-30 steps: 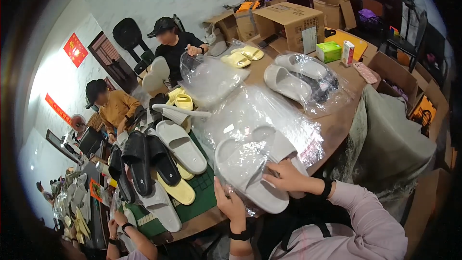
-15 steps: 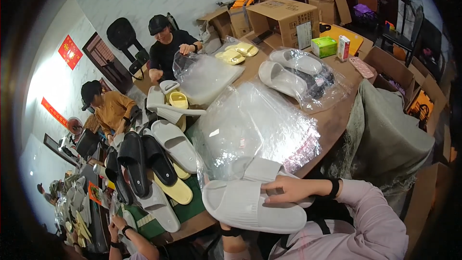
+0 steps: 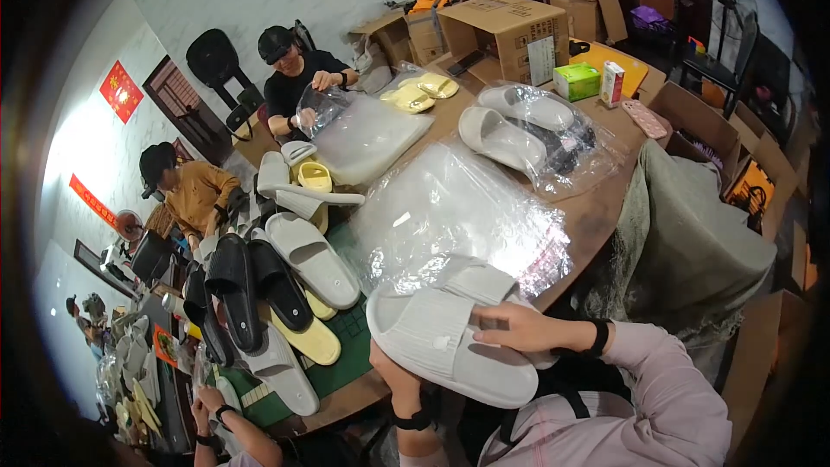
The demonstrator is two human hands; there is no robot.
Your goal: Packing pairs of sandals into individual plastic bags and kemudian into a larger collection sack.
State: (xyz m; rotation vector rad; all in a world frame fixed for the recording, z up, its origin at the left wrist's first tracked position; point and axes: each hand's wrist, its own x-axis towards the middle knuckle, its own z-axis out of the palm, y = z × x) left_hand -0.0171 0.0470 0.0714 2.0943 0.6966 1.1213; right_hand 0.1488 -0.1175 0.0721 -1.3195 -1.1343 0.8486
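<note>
I hold a pair of light grey slide slippers close to my body at the table's near edge. The front slipper [image 3: 419, 329] is tilted, with its ribbed strap facing up and a small white mark on the strap. Partly hidden behind it is the second grey slipper [image 3: 488, 281]. My right hand [image 3: 514, 329] is closed on the front slipper by its strap opening, fingers on the footbed. Below the toe end, my left hand [image 3: 393, 376] supports the pair, its fingers mostly hidden behind the slippers. Just beyond lies a stack of clear plastic bags [image 3: 458, 216].
Black, grey and yellow slippers [image 3: 290, 290] are heaped on a green mat [image 3: 350, 337] at left. Bagged grey slippers [image 3: 519, 138] lie farther back, near a cardboard box [image 3: 506, 30]. A cloth-covered object [image 3: 692, 242] stands at right. Co-workers [image 3: 298, 78] work across the table.
The grey slippers have tilted, raising the toe end, and my left hand shows more beneath them. Across the table, a co-worker's hand has moved with a clear bag. The view has shifted slightly.
</note>
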